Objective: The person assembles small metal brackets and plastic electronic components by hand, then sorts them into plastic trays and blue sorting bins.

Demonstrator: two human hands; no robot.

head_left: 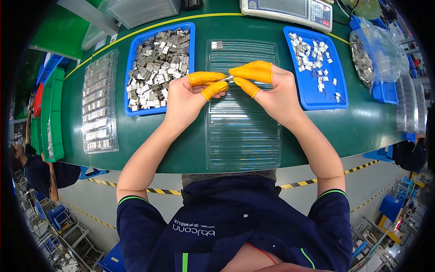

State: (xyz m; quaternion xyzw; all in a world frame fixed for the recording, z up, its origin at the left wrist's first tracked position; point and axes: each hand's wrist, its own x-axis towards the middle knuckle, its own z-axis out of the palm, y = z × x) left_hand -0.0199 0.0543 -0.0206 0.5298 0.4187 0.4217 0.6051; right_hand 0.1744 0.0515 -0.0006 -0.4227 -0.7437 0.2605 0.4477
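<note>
Over the middle of the table, my left hand (185,96) and my right hand (277,93) meet, with yellow finger cots on the thumbs and fingers. Both pinch a small silver metal connector piece (228,78), mostly hidden by the fingertips. Beneath them lies a clear plastic tray (244,136) with long crosswise grooves. One metal USB plug (216,45) sits in its far left corner. To the left, a blue tray (192,50) is heaped with loose metal USB plug shells (158,68). At the right, another blue tray (324,97) holds small silver-white pieces (312,54), some with thin wires.
Farther left lies a clear tray (99,99) filled with rows of metal parts, beside a green bin (55,113). A digital scale (290,12) stands at the back. Clear bags (380,50) and stacked clear trays (411,104) are at the right. Another person (43,167) is at far left.
</note>
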